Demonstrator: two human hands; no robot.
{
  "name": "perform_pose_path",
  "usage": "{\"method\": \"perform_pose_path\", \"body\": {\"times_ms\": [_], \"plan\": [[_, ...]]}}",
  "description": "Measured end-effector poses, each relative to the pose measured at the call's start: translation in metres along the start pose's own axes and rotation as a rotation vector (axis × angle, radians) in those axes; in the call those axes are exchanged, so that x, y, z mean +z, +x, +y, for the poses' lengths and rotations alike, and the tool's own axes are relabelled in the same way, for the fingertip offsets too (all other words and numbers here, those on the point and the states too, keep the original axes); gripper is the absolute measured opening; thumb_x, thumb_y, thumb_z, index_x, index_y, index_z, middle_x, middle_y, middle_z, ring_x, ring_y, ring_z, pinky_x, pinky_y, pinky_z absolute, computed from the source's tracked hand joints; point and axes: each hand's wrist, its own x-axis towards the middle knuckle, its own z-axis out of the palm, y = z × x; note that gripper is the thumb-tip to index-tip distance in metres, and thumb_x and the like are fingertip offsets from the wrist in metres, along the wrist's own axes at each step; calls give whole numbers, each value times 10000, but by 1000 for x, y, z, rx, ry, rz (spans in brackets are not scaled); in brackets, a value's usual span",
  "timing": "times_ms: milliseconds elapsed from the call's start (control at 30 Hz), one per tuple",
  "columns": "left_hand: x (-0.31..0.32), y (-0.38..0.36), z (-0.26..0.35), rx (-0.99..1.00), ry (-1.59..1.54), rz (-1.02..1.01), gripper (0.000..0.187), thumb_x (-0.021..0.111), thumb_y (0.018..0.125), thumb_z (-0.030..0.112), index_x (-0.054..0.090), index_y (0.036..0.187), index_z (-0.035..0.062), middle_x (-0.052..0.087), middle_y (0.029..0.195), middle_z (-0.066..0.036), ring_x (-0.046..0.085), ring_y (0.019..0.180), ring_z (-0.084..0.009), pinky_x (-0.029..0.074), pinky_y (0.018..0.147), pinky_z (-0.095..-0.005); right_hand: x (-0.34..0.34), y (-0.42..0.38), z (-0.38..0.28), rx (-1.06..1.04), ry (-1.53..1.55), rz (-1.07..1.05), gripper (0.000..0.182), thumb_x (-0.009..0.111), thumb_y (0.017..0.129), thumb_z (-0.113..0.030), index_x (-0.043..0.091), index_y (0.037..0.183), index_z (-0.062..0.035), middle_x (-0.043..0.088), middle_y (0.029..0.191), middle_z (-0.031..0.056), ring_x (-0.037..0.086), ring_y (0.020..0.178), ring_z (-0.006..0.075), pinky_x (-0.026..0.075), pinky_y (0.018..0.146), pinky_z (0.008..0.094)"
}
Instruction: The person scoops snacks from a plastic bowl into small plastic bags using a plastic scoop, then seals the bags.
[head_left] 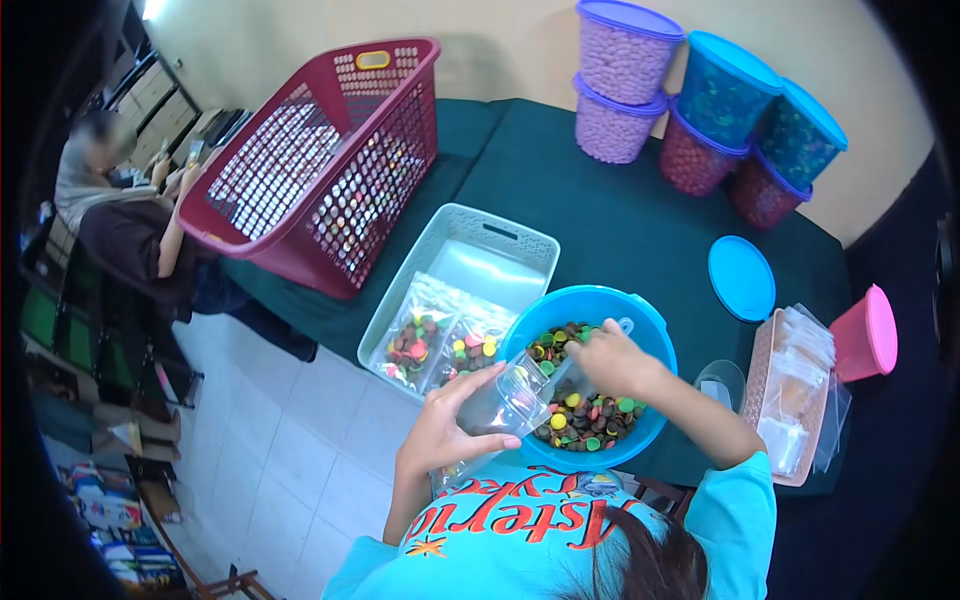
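A blue tub (663, 400) holds chocolate-brown, green, yellow and red discs. My left hand (450, 425) is wrapped round a clear plastic bag (480, 410) with a clear cup-like piece (525, 390) at its mouth, over the tub's left edge. Inside the tub, my right hand (610, 358) is closed on a clear scoop (572, 378), partly hidden by the fingers. Left of the tub, a pale green tray (540, 250) holds filled clear bags (415, 340) of coloured discs.
A maroon basket (300, 250) stands at the back left. Lidded tubs (620, 60) are stacked at the back. A blue lid (741, 279), a pink basket (760, 375) of empty bags and a pink container (865, 335) are at right. Another person (130, 220) sits at far left.
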Motion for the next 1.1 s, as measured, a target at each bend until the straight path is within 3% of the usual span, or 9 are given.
{"method": "perform_pose_path", "body": {"times_ms": [33,267,367,467,600,700,867,933,1100], "plan": [[1,-2,3,-48,-15,-8,791,812,529,278,475,1191,5,560,1093,-175,554,998,-258,414,860,-341,-13,-4,4,-24,80,-173,353,638,653,-135,537,976,-35,607,753,106,587,789,240,307,775,363],[11,-9,12,-69,25,40,777,804,543,277,473,1192,8,555,1096,-182,555,1001,-262,415,857,-341,-20,-4,9,-18,157,-305,327,648,641,-127,562,942,-32,612,736,95,595,779,244,314,776,363],[13,-10,9,-84,12,50,780,804,540,283,473,1192,9,553,1100,-182,550,1010,-261,410,864,-340,-16,-10,4,-47,87,-204,338,602,646,-102,560,973,-28,584,659,100,570,707,240,301,737,342],[16,-8,9,-99,25,50,782,804,540,281,472,1195,11,553,1103,-180,545,1019,-260,403,876,-340,15,0,-10,-135,-105,-74,260,613,653,-125,586,898,-41,612,728,94,592,767,247,326,756,361],[14,-5,8,-118,-55,67,786,802,537,271,468,1202,16,553,1110,-173,539,1031,-259,393,893,-347,-11,-3,9,-96,175,-372,244,561,657,-111,605,889,-51,619,752,123,596,790,257,329,820,382],[8,-6,-2,-119,-168,47,779,804,529,266,481,1193,16,540,1133,-173,526,1051,-266,387,901,-351,-14,-6,19,-51,260,-367,284,546,646,-150,607,898,-35,619,768,141,596,795,272,358,822,393],[-1,5,-2,58,57,46,768,819,497,257,515,1157,8,523,1155,-174,507,1070,-284,382,904,-364,-31,-24,20,32,433,-240,310,503,656,-192,610,893,-24,613,740,159,597,733,300,425,723,409],[-3,8,-4,91,72,48,766,824,486,256,526,1145,5,517,1162,-174,499,1075,-289,380,905,-371,-41,-36,19,31,458,-99,264,465,667,-207,585,810,-19,584,648,171,578,630,341,445,561,436],[-7,20,-4,166,155,-7,765,827,469,271,544,1136,25,496,1194,-155,474,1089,-304,378,899,-385,-74,-67,8,270,286,79,237,444,692,-198,567,743,-1,575,625,190,567,604,358,443,621,440]]}}
